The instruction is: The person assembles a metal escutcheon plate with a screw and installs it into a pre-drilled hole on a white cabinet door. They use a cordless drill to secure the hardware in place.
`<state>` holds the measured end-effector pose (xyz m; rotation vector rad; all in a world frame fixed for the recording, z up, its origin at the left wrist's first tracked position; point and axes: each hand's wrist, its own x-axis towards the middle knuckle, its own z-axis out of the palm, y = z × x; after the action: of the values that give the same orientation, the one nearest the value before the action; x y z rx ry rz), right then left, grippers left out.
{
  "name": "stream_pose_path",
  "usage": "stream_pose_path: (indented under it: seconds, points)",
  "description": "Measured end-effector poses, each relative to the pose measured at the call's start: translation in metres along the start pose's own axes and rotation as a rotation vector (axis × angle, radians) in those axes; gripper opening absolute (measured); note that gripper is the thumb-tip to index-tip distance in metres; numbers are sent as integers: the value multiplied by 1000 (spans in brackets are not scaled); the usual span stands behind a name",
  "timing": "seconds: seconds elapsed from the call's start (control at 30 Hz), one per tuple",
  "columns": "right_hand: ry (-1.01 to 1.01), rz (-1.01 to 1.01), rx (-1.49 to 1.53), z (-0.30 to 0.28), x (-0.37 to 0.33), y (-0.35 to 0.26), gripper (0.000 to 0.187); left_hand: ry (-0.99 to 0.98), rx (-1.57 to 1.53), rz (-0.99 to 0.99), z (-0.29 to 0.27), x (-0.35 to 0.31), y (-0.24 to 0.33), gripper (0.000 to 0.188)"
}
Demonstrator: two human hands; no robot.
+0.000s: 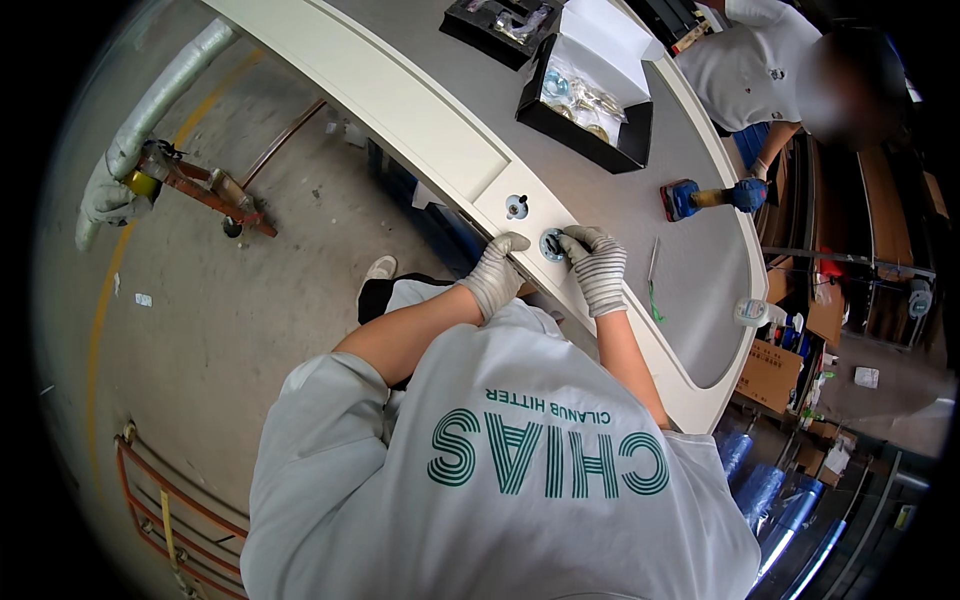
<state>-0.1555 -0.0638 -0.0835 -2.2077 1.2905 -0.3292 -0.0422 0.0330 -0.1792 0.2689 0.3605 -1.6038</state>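
Note:
A cream door panel (440, 130) with a grey middle lies flat in front of me. A round metal lock fitting (551, 245) with a dark centre sits in its frame. Farther along the same frame is a keyhole-shaped cutout (516, 207) with metal inside. My left hand (495, 275), in a pale work glove, grips the door's near edge beside the fitting; its lower fingers are partly hidden. My right hand (598, 268), in a striped glove, is closed with thumb and fingertips pinched at the fitting's right rim. Any small part between those fingertips is hidden.
On the door are an open black box (585, 140) of bagged hardware, a blue cordless drill (712, 197), a green-handled screwdriver (654, 285) and a small white container (750, 312). Another person (760, 65) stands across it. An orange trolley (205, 190) stands left; wrapped rolls (785, 520) lie right.

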Motion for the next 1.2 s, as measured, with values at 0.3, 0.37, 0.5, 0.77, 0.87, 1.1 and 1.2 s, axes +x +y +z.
stream_pose_path:
  seconds: [0.3, 0.37, 0.5, 0.77, 0.87, 1.1, 1.2]
  points:
    - [52, -159, -364, -9, -3, -18, 18, 5, -1, -57, 2, -6, 3, 59]
    - [67, -246, -489, -12, -2, -25, 16, 5, 1, -59, 3, -6, 4, 59]
    - [44, -351, -656, -13, 2, -28, 14, -3, -7, -61, -2, -3, 2, 60]
    - [-105, -365, -816, -22, 9, -45, 20, -29, 46, -55, 1, -5, 7, 61]
    - [-88, -377, -767, -25, 6, -48, 20, -73, 83, -61, 10, -11, 12, 61]
    - [-92, -356, -837, -17, 11, -34, 18, 25, 70, -84, 5, -9, 10, 57]
    - [-78, -353, -824, -15, 15, -30, 20, -32, 79, -44, 10, -7, 13, 57]
